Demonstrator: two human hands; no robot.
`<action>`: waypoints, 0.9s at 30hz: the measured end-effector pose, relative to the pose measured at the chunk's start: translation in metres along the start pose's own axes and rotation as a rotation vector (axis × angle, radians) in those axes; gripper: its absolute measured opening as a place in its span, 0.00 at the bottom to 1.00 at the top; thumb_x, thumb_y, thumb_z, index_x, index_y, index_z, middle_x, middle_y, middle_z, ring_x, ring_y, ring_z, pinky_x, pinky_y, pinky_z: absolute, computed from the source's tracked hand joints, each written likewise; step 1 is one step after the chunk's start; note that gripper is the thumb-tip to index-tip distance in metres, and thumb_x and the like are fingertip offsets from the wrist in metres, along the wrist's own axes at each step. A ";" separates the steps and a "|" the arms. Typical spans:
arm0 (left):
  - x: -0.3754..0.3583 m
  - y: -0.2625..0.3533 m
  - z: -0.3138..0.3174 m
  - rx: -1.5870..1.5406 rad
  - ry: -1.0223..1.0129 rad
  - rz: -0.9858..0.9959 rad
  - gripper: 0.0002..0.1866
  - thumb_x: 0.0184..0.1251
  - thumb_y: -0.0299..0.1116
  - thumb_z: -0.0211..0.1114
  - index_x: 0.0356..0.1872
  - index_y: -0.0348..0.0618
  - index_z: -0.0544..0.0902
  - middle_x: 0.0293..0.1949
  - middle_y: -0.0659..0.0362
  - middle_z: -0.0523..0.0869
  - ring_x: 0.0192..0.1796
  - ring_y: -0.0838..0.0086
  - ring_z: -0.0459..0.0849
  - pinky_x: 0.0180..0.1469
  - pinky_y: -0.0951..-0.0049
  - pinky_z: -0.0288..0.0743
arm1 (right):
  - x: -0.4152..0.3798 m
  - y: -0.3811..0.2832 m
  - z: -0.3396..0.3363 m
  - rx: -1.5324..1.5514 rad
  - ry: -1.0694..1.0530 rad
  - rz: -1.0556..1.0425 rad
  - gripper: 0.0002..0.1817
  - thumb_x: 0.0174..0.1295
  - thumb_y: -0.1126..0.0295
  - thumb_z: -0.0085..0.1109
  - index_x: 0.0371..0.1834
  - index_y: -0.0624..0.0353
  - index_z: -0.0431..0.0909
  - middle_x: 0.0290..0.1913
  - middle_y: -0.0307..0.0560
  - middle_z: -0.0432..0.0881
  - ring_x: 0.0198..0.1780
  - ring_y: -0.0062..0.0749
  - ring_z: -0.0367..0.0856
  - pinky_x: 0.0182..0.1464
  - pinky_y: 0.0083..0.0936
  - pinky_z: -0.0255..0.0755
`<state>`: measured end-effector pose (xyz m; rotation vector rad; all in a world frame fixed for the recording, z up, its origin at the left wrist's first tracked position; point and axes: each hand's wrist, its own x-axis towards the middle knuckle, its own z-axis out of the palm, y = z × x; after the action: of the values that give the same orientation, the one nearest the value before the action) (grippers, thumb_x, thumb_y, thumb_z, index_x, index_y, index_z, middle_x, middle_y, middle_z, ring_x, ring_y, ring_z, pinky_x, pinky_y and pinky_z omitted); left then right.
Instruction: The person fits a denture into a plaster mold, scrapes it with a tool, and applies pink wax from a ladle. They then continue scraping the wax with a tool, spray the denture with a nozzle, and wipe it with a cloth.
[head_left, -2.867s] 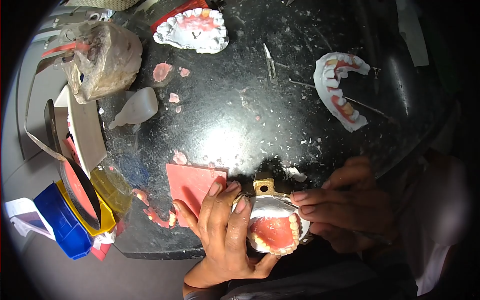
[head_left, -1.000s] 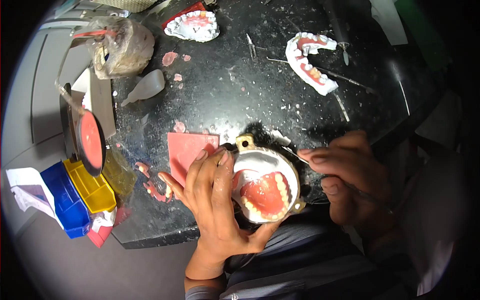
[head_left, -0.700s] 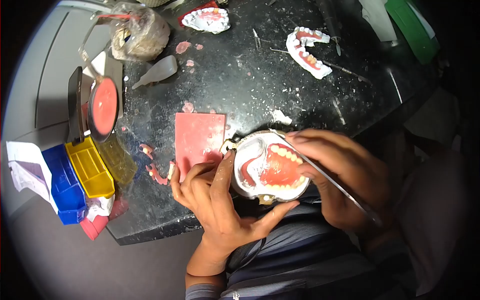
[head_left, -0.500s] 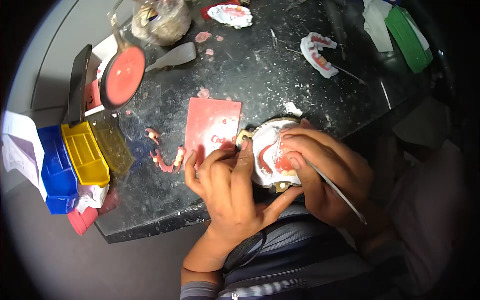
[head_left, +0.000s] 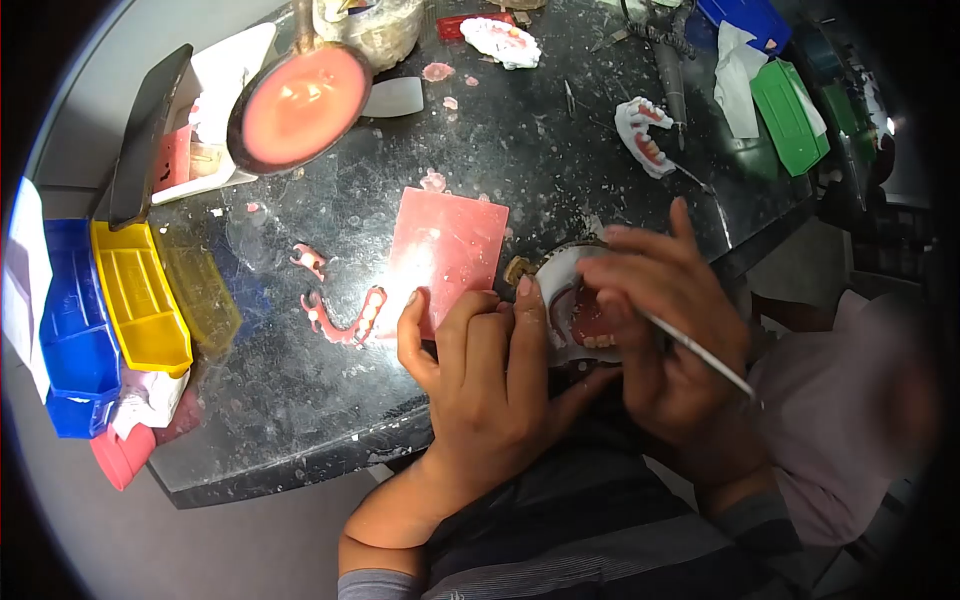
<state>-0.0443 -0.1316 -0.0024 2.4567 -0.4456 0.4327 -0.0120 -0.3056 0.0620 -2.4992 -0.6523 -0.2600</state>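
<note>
A round metal dental flask (head_left: 517, 269) filled with white plaster (head_left: 560, 272) sits by the edge of the bench. Set in the plaster is a pink denture base (head_left: 588, 318) with a row of teeth. My left hand (head_left: 490, 375) grips the flask's left side, thumb along the lower rim, other fingers over a pink wax sheet (head_left: 450, 240). In my right hand (head_left: 675, 335) is a slim metal dental instrument (head_left: 705, 360), pinched above the denture; its working tip is hidden behind the fingers. Left of the wax sheet lie pink partial dentures (head_left: 345, 325).
A pan of melted pink wax (head_left: 305, 105) stands at the back left, beside a white box (head_left: 255, 60). Yellow (head_left: 145, 300) and blue (head_left: 75, 320) trays line the left edge. Plaster casts (head_left: 645, 140) and a green tray (head_left: 790, 115) are farther right. A person sits at right.
The view has shifted, so the bench items sit differently in it. My right hand's fingers have lifted and spread somewhat, still pinching the instrument. My left hand keeps its grip on the flask.
</note>
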 end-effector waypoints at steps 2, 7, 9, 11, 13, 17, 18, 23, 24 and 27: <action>0.000 -0.001 0.001 0.012 0.009 0.004 0.46 0.51 0.57 0.84 0.64 0.30 0.84 0.50 0.52 0.83 0.59 0.57 0.82 0.74 0.37 0.58 | 0.000 0.001 0.006 -0.025 0.020 0.020 0.07 0.74 0.72 0.67 0.47 0.65 0.88 0.46 0.51 0.92 0.54 0.49 0.92 0.81 0.64 0.61; 0.000 0.001 -0.001 0.027 0.009 0.010 0.43 0.57 0.57 0.82 0.63 0.29 0.83 0.48 0.52 0.83 0.60 0.55 0.83 0.74 0.37 0.59 | 0.004 0.004 0.003 0.011 0.023 0.011 0.06 0.74 0.73 0.66 0.46 0.65 0.88 0.44 0.51 0.92 0.54 0.49 0.92 0.80 0.65 0.63; -0.001 0.001 0.000 0.019 0.028 0.002 0.43 0.58 0.57 0.81 0.63 0.30 0.83 0.49 0.51 0.83 0.62 0.54 0.83 0.75 0.37 0.59 | 0.007 0.006 0.004 -0.028 0.079 -0.001 0.06 0.74 0.74 0.67 0.46 0.64 0.88 0.44 0.50 0.92 0.54 0.49 0.92 0.80 0.66 0.63; -0.003 0.001 0.001 0.008 0.037 -0.005 0.42 0.58 0.57 0.81 0.63 0.30 0.83 0.49 0.51 0.84 0.63 0.53 0.84 0.75 0.36 0.59 | 0.007 -0.002 0.001 0.016 0.004 -0.011 0.05 0.74 0.75 0.67 0.47 0.64 0.87 0.43 0.51 0.92 0.53 0.48 0.91 0.80 0.65 0.64; -0.003 -0.001 0.000 -0.026 0.034 0.001 0.40 0.59 0.57 0.81 0.61 0.31 0.83 0.50 0.50 0.84 0.65 0.51 0.83 0.75 0.36 0.58 | 0.009 0.005 0.000 0.002 0.030 -0.007 0.05 0.74 0.75 0.66 0.47 0.64 0.87 0.43 0.51 0.91 0.53 0.48 0.91 0.79 0.64 0.65; 0.000 0.001 0.001 -0.038 0.048 -0.005 0.37 0.68 0.59 0.73 0.55 0.26 0.85 0.45 0.50 0.85 0.59 0.53 0.86 0.72 0.28 0.60 | 0.012 -0.004 0.000 0.028 -0.005 0.007 0.05 0.76 0.76 0.62 0.45 0.62 0.88 0.45 0.47 0.93 0.54 0.47 0.91 0.81 0.60 0.65; -0.001 0.001 0.001 -0.035 0.053 -0.004 0.37 0.68 0.59 0.73 0.55 0.26 0.85 0.45 0.50 0.85 0.59 0.52 0.86 0.72 0.27 0.60 | 0.014 -0.003 -0.001 0.028 -0.007 0.009 0.05 0.76 0.76 0.62 0.45 0.62 0.88 0.45 0.47 0.93 0.54 0.47 0.91 0.81 0.60 0.65; 0.000 0.000 0.001 -0.035 0.062 0.002 0.37 0.68 0.59 0.73 0.55 0.26 0.85 0.46 0.48 0.85 0.60 0.51 0.86 0.71 0.26 0.60 | 0.019 0.009 0.002 0.015 0.022 -0.014 0.05 0.75 0.77 0.63 0.43 0.63 0.88 0.43 0.48 0.92 0.53 0.46 0.91 0.80 0.60 0.66; 0.000 0.000 0.001 -0.029 0.055 0.006 0.37 0.68 0.59 0.73 0.55 0.26 0.85 0.46 0.48 0.85 0.60 0.51 0.86 0.71 0.26 0.60 | 0.020 0.006 0.003 0.015 0.021 -0.014 0.05 0.75 0.77 0.63 0.43 0.63 0.88 0.43 0.48 0.92 0.53 0.46 0.91 0.80 0.60 0.66; 0.000 0.000 0.001 -0.030 0.053 0.011 0.37 0.68 0.59 0.73 0.54 0.26 0.85 0.46 0.48 0.85 0.60 0.51 0.86 0.71 0.26 0.60 | 0.021 0.000 0.002 0.131 -0.007 -0.021 0.05 0.75 0.77 0.63 0.42 0.63 0.88 0.43 0.49 0.92 0.53 0.45 0.91 0.80 0.60 0.65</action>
<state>-0.0440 -0.1319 -0.0031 2.4093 -0.4403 0.4912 0.0062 -0.2962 0.0663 -2.3701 -0.6763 -0.2089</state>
